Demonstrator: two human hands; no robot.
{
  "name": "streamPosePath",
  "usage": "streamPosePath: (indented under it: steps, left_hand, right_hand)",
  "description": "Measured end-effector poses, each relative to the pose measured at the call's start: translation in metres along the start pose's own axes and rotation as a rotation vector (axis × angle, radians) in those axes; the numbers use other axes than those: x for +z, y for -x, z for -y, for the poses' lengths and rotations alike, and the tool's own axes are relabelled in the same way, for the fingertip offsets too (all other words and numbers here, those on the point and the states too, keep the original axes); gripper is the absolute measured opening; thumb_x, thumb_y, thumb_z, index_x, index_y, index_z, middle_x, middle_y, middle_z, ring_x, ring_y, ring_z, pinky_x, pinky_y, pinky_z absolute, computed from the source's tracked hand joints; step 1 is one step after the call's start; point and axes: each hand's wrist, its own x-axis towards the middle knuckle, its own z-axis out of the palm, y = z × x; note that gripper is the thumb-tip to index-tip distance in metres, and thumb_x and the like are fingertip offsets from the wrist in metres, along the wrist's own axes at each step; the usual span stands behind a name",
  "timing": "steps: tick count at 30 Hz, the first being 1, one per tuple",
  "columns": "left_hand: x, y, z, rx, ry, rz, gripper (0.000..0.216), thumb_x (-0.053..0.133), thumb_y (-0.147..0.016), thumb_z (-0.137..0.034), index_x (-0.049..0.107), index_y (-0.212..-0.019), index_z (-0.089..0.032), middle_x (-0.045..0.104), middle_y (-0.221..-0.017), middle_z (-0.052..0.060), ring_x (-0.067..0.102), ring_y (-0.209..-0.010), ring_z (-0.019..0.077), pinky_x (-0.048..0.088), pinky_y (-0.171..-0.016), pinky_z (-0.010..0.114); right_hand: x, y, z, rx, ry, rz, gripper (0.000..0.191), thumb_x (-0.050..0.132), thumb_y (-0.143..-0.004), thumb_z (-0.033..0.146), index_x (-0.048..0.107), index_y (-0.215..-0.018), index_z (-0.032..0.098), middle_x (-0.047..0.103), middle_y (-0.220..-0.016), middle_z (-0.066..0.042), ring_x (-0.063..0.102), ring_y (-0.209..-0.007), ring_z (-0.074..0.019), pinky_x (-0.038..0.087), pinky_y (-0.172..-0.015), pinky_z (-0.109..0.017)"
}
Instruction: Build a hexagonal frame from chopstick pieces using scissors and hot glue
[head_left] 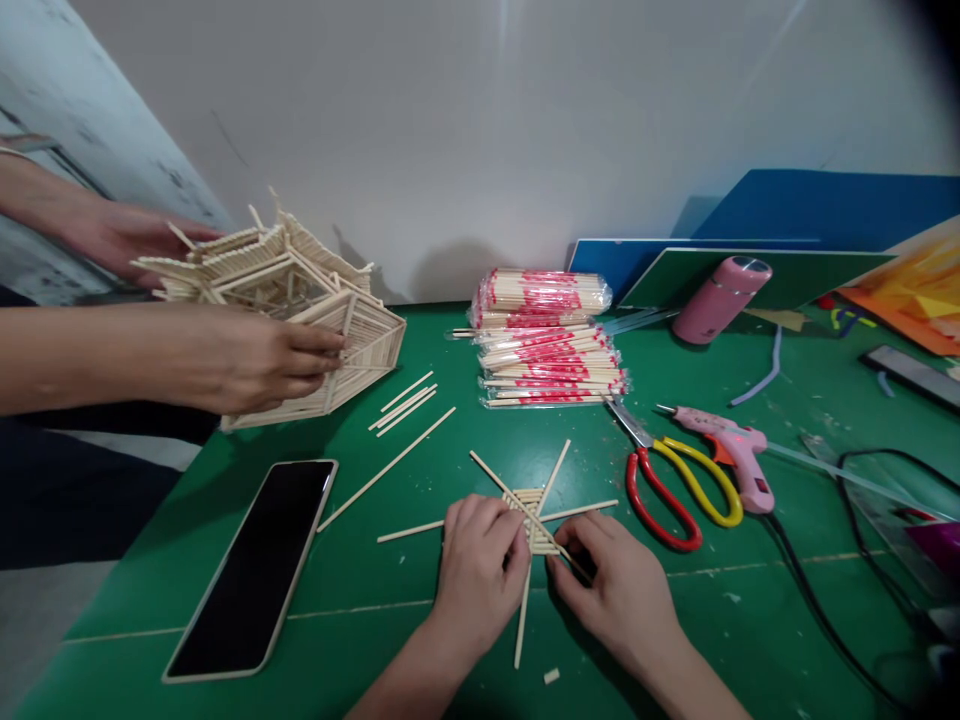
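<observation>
just left of the scissors, left hand and right hand pinch a stick lattice. fingertips hide its lower edge.

Plain white wall behind green table; blue board leaning against wall; soft light.

The green bench is carrying a crossed bundle of sticks, lying flat in the grip of the fingers. A dark phone is lying well to the left of the fingers. Loose sticks are lying beyond them, with wrapped stick packs farther beyond. Scissors and a pink glue gun are resting to their right.
</observation>
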Motion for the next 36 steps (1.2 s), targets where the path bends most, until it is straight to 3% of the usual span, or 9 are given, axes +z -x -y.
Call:
streamPosePath:
  steps: [11, 24, 36]
  left_hand:
    - [0.0, -0.002, -0.001, -0.013, -0.012, 0.012, 0.02, 0.041, -0.076, -0.011, 0.06, -0.078, -0.018, 0.056, -0.078, 0.004, 0.046, -0.077, 0.018, 0.037, -0.068, 0.034]
    - [0.004, 0.0, -0.004, 0.025, -0.023, 0.225, 0.029, 0.048, -0.073, -0.02, 0.055, -0.101, -0.021, 0.05, -0.094, 0.008, 0.043, -0.088, 0.0236, 0.036, -0.076, 0.041]
    - [0.017, 0.003, 0.002, 0.09, -0.022, 0.194, 0.027, 0.045, -0.075, -0.016, 0.056, -0.099, -0.015, 0.044, -0.108, 0.013, 0.038, -0.105, 0.0274, 0.036, -0.086, 0.045]
  right_hand:
    - [-0.001, 0.0, 0.0, -0.017, 0.032, -0.02, 0.007, 0.05, -0.072, 0.025, 0.055, -0.069, 0.021, 0.053, -0.065, 0.001, 0.049, -0.062, -0.0138, 0.033, -0.053, -0.022]
    - [-0.003, -0.002, -0.001, 0.035, 0.039, 0.056, 0.007, 0.05, -0.073, 0.026, 0.054, -0.072, 0.021, 0.053, -0.068, 0.0, 0.048, -0.066, -0.0154, 0.034, -0.057, -0.023]
    - [-0.004, -0.002, -0.002, 0.038, 0.011, 0.07, 0.005, 0.05, -0.074, 0.025, 0.053, -0.072, 0.021, 0.053, -0.07, 0.0, 0.048, -0.067, -0.0154, 0.034, -0.058, -0.023]
